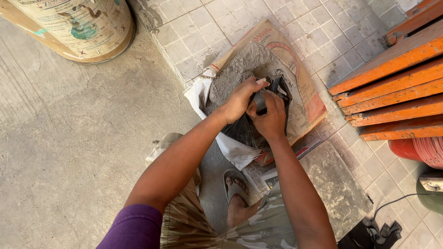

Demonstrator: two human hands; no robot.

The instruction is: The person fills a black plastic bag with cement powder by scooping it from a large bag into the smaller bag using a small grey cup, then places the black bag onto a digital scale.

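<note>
Grey concrete floor [69, 138]; orange wooden planks [392, 87] at right; opened brown paper sack of grey cement powder [240, 69], leaning on tiled wall; thin black plastic bag [240, 131] over sack mouth, gripped by left hand [238, 100] and right hand [270, 117], fingers closed on its rim.

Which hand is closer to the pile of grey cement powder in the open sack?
Left. The left hand rests against the edge of the grey powder pile, while the right hand grips the black plastic bag below, farther from the pile.
</note>
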